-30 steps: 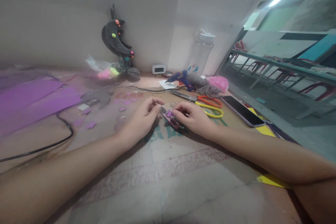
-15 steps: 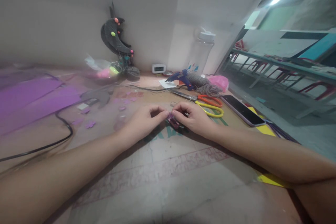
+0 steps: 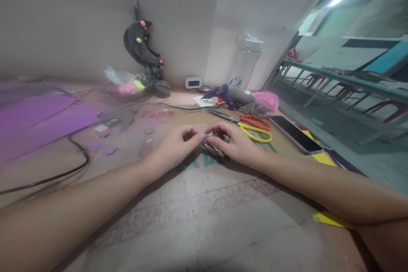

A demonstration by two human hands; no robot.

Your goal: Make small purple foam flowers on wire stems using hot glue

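At the middle of the head view, my left hand (image 3: 178,143) and my right hand (image 3: 235,139) meet with their fingertips pinched on a small purple piece (image 3: 206,138). It looks like foam or paper; the fingers cover most of it. Just below, between the hands, shows a small dark-pink, shiny item (image 3: 211,149) whose kind I cannot make out. Scissors (image 3: 255,132) with one orange and one yellow handle lie beyond my right hand. Off to the left are several purple flower cutouts (image 3: 110,150).
Behind the hands are a blue glue gun (image 3: 219,92), grey yarn (image 3: 244,101), a small digital clock (image 3: 193,83) and a clear bottle (image 3: 245,63). A phone (image 3: 296,135) lies right. Purple sheets (image 3: 41,114) and a black cable (image 3: 86,159) are left; a dark crescent ornament (image 3: 138,44) stands behind.
The hands hold nearly the same pose; the fingertips have shifted slightly on the purple piece, and a little more of it shows. The whole view has drifted very slightly.
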